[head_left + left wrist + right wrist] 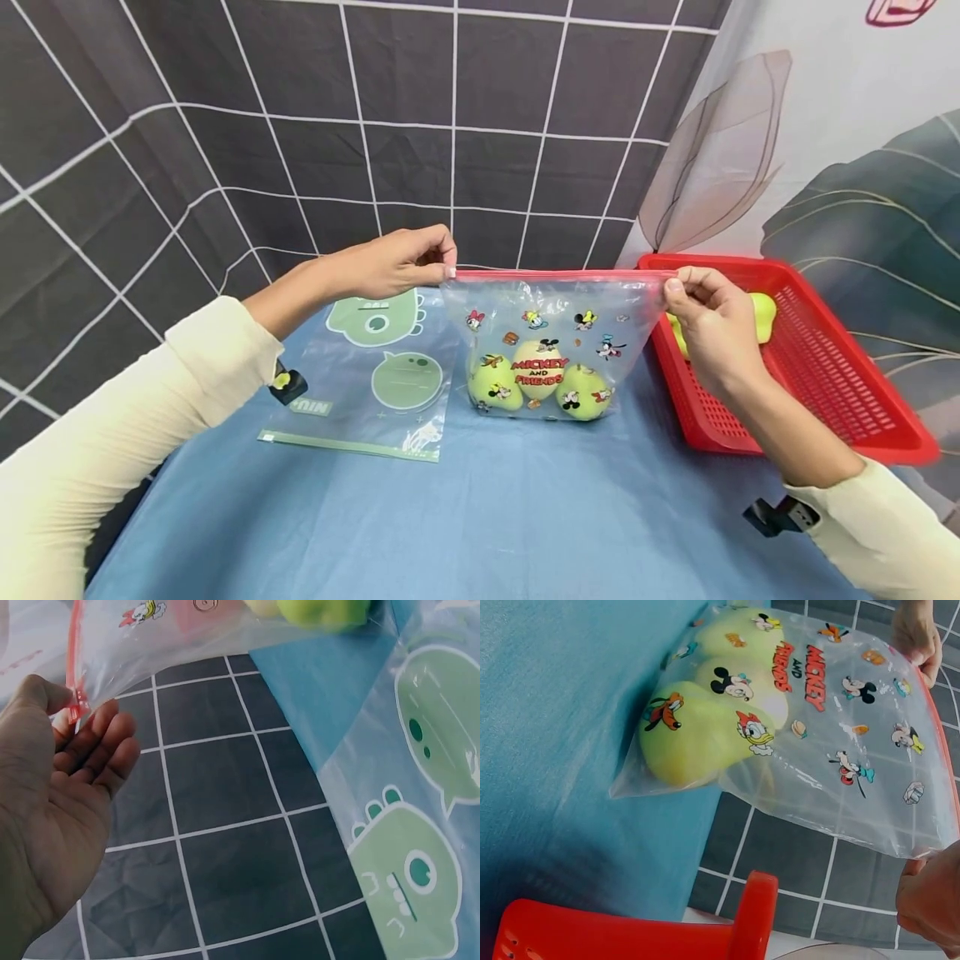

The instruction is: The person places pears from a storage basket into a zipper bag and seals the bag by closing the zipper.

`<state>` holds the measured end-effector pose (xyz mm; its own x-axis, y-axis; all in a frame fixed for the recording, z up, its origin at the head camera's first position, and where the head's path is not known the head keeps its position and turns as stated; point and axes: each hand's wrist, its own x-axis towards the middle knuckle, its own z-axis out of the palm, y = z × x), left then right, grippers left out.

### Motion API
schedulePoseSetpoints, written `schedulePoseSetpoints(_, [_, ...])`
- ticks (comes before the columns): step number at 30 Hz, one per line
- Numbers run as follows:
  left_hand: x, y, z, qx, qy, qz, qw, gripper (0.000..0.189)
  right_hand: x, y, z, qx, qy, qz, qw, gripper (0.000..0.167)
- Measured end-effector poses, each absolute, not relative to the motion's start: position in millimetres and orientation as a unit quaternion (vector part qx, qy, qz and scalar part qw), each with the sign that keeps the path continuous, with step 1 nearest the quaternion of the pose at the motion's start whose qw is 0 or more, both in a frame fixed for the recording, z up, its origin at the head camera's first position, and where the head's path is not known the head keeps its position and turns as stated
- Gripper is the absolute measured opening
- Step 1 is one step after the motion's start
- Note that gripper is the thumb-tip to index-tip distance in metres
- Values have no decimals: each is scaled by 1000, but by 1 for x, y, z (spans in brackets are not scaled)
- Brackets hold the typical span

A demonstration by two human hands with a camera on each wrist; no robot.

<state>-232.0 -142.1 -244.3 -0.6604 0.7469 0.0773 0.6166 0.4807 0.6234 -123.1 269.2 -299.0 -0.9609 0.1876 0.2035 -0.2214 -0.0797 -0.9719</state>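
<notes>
Pinching a glossy clear plastic bag (558, 312), smooth rounded fruit (531, 352) inside

Fruit (589, 387) in ctr bag (562, 300), flat bag (341, 387) on tbl (480, 517) to L, basket (821, 375) R, backdrop (405, 87) behind

l hand (405, 260) & r hand (708, 323) both pinching, arms (150, 417) fwd, well apart.

left sleeve (135, 433): cream, creased | right sleeve (881, 525): cream | left camera (296, 389): black, yellow spot (281, 381) | right camera (780, 517): black
</notes>
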Motion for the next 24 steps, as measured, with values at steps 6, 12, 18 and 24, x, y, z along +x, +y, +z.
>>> schedulePoseSetpoints(6, [-229, -140, -250, 390, 847, 349, 91, 4, -120, 272, -303, 9, -664, 736, 128, 4])
schedulePoseSetpoints(12, [-230, -139, -254, 388, 843, 362, 89, 4, -119, 273, -305, 12, -658, 743, 121, 6])
schedulePoseSetpoints(18, [-229, -138, -253, 386, 840, 369, 94, 5, -119, 273, -306, 18, -650, 750, 120, 4])
schedulePoseSetpoints(24, [-225, -132, -251, 390, 841, 361, 103, 7, -120, 271, -306, 28, -646, 753, 123, 5])
